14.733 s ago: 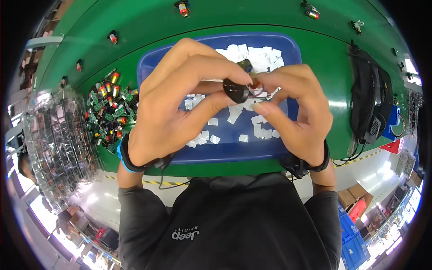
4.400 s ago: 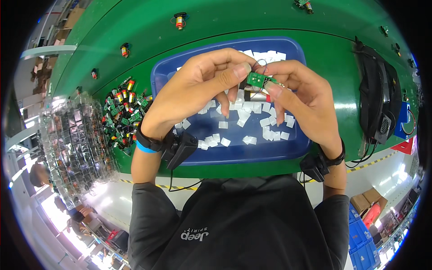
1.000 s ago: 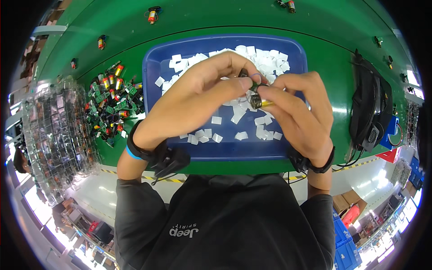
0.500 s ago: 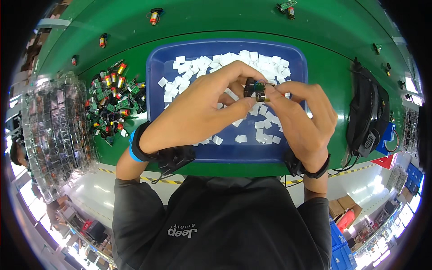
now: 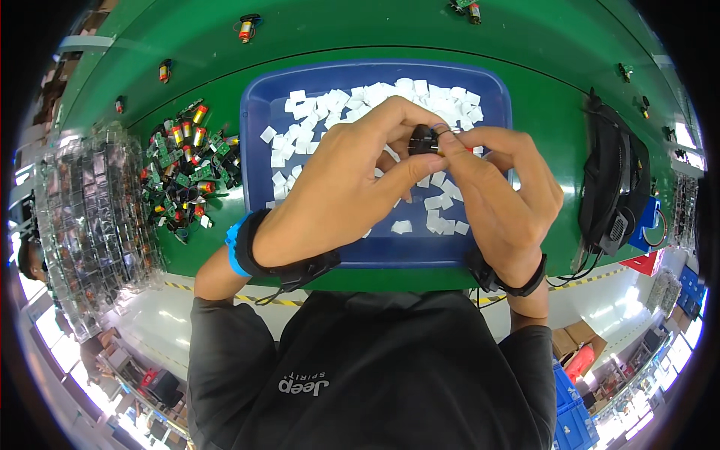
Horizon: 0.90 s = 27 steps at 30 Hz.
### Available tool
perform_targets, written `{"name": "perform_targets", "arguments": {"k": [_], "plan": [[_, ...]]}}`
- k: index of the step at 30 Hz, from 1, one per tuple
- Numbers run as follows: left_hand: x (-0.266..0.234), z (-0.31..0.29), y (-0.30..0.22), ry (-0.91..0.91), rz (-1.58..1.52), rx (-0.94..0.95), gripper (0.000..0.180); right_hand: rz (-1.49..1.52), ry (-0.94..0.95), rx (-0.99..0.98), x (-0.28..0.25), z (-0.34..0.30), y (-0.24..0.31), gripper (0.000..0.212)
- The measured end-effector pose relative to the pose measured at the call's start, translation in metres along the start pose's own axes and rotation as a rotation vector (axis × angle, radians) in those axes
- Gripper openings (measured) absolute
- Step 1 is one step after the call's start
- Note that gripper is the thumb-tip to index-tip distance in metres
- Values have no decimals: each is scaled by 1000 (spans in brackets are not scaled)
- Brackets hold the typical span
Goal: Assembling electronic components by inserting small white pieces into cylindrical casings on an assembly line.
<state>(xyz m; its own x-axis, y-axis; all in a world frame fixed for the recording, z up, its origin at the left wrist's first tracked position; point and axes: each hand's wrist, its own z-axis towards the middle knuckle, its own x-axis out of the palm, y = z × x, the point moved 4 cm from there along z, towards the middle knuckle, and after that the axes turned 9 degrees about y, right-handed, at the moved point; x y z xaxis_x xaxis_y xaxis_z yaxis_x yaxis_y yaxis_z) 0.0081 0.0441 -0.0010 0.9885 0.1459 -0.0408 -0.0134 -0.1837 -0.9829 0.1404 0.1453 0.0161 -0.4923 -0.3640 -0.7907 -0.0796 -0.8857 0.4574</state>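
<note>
Small black-capped assembly (image 5: 424, 141) held above blue tray (image 5: 405, 251) containing white pieces (image 5: 448, 99). Long axis appears left to right; black end faces left, red patch shows among right fingers. Left hand (image 5: 341, 176): thumb and forefinger pinch black end. Right hand (image 5: 514, 191): fingertips grip right side, contact partly hidden. Both hands equally near; assembly between fingertips.

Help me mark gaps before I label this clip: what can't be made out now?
Head view:
Black part: far side, turned from the camera.
Red piece: mostly covered by the right hand.
Blue tray: some floor, covered by the left hand.
Pile of boards and motors: count, lost to overlap.
</note>
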Motion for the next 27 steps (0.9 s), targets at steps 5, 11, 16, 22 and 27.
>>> {"name": "perform_targets", "arguments": {"k": [5,11,16,22,27], "plan": [[-5,7,8,63,-170,106,34,22,-68,-36,-7,3,0,34],[-15,13,10,98,-344,157,36,434,31,159,-17,-7,-18,34],[-14,11,8,73,-283,263,36,714,-28,200,4,-5,-19,23],[-7,7,4,-11,-127,352,35,953,-9,363,10,-6,-18,18],[-10,4,0,-29,-73,294,33,972,-127,328,12,-7,-10,15]]}}
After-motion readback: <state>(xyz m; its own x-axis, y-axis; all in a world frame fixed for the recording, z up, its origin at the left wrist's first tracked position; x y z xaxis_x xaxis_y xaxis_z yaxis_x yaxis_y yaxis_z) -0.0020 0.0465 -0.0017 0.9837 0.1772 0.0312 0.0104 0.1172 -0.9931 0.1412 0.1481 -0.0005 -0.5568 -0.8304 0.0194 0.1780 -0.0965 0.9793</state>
